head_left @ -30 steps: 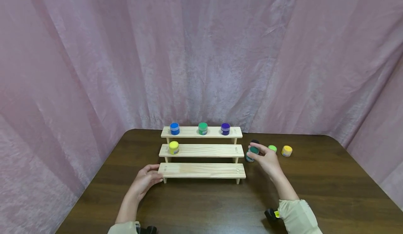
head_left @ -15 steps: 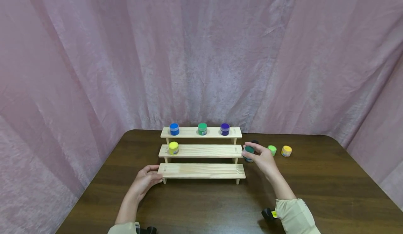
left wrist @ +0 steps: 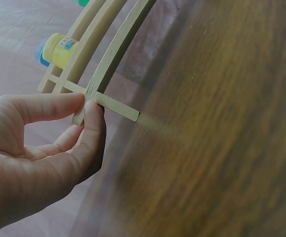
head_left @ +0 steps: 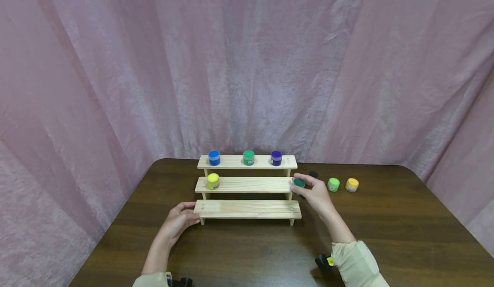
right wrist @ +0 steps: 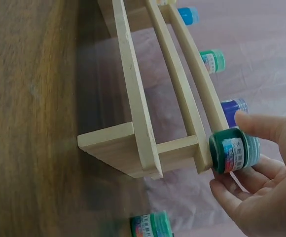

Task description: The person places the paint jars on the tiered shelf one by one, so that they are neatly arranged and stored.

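Observation:
My right hand (head_left: 318, 196) grips a small dark green paint jar (right wrist: 228, 152) between thumb and fingers. In the right wrist view its base is right at the right end of the middle board (right wrist: 175, 74). My left hand (head_left: 178, 222) pinches the left end of the lowest board of a three-tier wooden stand (head_left: 247, 209), thumb and finger meeting at the board's corner. On the middle tier, at the left, sits a yellow jar (head_left: 213, 181). The top tier carries a blue jar (head_left: 214, 158), a green jar (head_left: 248, 158) and a purple jar (head_left: 276, 158).
To the right of the stand, a light green jar (head_left: 333, 185) and a yellow-orange jar (head_left: 352, 185) stand on the dark wooden table (head_left: 386, 218). Behind my right fingers a black jar lid (head_left: 313, 174) partly shows. A pink curtain (head_left: 247, 64) hangs behind the table.
My right hand has carried the dark green jar leftward from beside the stand to the middle board's right end, uncovering the light green jar. My left hand has stayed put.

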### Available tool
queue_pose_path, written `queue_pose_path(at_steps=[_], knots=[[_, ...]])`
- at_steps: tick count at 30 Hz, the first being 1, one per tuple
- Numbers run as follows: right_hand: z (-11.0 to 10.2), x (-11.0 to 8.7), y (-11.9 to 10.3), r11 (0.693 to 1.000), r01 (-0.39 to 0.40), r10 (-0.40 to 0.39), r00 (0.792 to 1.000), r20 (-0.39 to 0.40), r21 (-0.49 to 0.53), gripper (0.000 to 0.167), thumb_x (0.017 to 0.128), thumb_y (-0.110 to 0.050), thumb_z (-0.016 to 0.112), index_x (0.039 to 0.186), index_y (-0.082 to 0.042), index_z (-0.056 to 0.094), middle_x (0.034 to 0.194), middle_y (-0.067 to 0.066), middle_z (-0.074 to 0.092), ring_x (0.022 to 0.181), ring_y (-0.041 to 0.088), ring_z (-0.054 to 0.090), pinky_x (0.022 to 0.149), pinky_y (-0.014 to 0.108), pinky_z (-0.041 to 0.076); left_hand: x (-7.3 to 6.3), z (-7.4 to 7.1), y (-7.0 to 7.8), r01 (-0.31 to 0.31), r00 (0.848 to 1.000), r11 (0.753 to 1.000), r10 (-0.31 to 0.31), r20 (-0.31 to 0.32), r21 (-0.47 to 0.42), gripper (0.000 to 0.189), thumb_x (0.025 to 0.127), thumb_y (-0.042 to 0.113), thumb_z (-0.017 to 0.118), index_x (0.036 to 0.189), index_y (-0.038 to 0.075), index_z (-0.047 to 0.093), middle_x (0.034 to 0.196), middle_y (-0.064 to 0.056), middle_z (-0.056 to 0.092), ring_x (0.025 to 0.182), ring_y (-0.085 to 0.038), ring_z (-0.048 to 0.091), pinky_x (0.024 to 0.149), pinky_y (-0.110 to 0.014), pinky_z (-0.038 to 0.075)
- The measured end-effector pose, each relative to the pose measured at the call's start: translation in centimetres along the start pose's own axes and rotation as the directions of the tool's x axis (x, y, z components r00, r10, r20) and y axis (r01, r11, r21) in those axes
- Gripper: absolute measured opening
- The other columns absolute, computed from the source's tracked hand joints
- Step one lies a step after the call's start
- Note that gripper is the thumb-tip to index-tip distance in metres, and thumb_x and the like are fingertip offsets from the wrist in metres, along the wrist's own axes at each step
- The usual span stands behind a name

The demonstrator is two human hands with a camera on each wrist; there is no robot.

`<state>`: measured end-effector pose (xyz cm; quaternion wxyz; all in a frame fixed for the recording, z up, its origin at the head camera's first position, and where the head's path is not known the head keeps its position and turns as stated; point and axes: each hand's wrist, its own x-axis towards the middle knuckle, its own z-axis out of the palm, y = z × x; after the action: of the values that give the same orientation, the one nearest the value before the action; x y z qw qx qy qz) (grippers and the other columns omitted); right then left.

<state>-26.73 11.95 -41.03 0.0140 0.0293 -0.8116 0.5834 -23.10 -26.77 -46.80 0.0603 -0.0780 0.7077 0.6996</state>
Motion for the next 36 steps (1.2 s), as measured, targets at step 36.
queue_pose_path(at_steps=[36], knots=[[5.3, 1.3, -3.2, 0.997, 0.071, -0.072, 0.994, 0.079, 0.005, 0.044, 0.088, -0.013, 0.072, 0.13, -0.009, 0.062, 0.127, 0.013, 0.065, 0.118, 0.03, 0.059, 0.092, 0.033, 0.055, -0.1, 0.1, 0.2, 0.012, 1.0, 1.0, -0.012, -0.004, -0.005, 0.054, 0.088, -0.005, 0.058, 0.137, -0.012, 0.036, 0.092, -0.006, 0.064, 0.08, -0.009, 0.063, 0.074, -0.019, 0.056]])
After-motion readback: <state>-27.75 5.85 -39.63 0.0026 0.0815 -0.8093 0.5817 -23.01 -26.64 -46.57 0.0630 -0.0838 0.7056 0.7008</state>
